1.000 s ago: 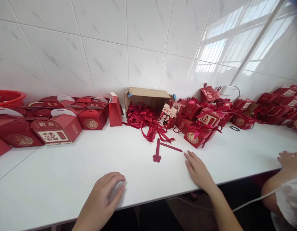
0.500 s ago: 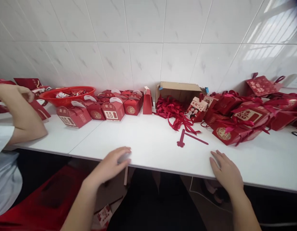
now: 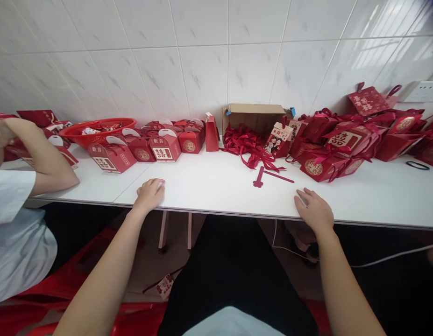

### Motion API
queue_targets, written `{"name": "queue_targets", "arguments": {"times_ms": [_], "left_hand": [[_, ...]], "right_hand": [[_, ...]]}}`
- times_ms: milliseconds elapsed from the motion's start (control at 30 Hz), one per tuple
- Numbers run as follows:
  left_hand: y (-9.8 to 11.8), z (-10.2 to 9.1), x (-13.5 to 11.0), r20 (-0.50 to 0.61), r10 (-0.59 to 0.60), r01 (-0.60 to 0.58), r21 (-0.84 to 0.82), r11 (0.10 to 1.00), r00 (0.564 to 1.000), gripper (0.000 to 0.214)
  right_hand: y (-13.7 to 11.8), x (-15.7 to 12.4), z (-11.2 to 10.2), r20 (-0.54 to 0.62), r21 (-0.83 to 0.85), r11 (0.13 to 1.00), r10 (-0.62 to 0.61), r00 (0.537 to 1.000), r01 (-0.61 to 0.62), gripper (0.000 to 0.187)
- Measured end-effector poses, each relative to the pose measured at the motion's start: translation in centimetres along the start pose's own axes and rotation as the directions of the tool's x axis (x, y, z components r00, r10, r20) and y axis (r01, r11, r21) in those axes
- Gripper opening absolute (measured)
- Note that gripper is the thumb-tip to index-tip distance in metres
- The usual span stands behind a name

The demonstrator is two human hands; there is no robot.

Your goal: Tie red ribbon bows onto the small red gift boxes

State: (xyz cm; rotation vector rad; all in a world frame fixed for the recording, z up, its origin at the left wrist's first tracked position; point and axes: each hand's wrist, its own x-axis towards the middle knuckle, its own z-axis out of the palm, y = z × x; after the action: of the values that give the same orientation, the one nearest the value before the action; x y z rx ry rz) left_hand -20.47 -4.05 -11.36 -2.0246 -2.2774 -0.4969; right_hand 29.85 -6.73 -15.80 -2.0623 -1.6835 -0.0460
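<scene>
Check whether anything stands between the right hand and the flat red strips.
Nothing visible does: only white tabletop shows between the right hand and the strips. The ribbons lie behind them.

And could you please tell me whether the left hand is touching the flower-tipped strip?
Apart. The head view shows a wide stretch of white tabletop between the left hand and the flower-tipped strip.
</scene>
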Motion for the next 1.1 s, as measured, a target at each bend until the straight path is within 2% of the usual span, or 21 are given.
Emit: {"name": "queue_targets", "arguments": {"times_ms": [333, 767, 900, 1100], "left_hand": [[-1.3, 0.6, 0.3, -0.093, -0.007, 0.001, -0.067, 0.998, 0.996, 0.041], [-0.7, 0.5, 0.0, -0.105, -0.191, 0.18, -0.11, 0.978, 0.976, 0.043], [-0.5, 0.3, 0.0, -0.113, -0.22, 0.208, -0.11, 0.972, 0.969, 0.04], [0.3, 0.0, -0.3, -0.178, -0.245, 0.228, -0.112, 0.967, 0.953, 0.039]], "right_hand": [[-0.3, -0.2, -0.1, -0.001, -0.005, 1.0, -0.004, 1.0, 0.004, 0.05], [-0.6, -0.3, -0.6, 0.046, -0.009, 1.0, 0.018, 0.999, -0.017, 0.054], [-0.3, -0.4, -0.4, 0.059, -0.056, 0.998, -0.022, 0.998, 0.025, 0.053], [-0.2, -0.7, -0.7, 0.068, -0.191, 0.969, -0.149, 0.986, 0.159, 0.051]]}}
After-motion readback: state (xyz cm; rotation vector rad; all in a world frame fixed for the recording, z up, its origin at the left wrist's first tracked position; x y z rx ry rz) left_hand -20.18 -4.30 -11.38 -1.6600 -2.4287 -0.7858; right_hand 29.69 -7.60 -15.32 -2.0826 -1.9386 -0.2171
